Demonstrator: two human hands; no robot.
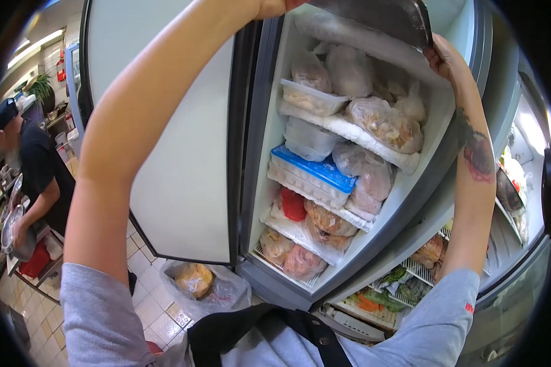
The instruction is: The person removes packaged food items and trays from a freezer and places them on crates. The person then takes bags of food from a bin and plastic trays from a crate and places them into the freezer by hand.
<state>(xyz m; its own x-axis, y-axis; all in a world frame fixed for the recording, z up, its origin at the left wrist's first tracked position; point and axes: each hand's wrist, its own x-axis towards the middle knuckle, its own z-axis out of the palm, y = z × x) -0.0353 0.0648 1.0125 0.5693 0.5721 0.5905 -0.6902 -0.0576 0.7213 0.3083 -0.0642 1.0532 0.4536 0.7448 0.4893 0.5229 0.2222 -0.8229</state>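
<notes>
Both my arms reach up to the top of the open freezer. My right hand [445, 58] grips the right edge of a dark, shiny metal tray or pan [376, 17], which the top of the view cuts off. At the upper edge, my left hand [270, 8] is close to the tray's left end; its fingers are mostly out of view. Just below the tray is a thickly frosted shelf [361, 38]. On the shelf under that are bagged foods [349, 70], a clear plastic tub [312, 98] and a bag of food [386, 122].
Lower freezer shelves hold a blue-lidded container [312, 169] and several frozen bags [305, 262]. The freezer door [165, 134] stands open at left. A plastic bag [226, 293] with a wrapped item lies on the tiled floor. A co-worker [33, 165] holds a metal bowl at left. Another open fridge [526, 183] is at right.
</notes>
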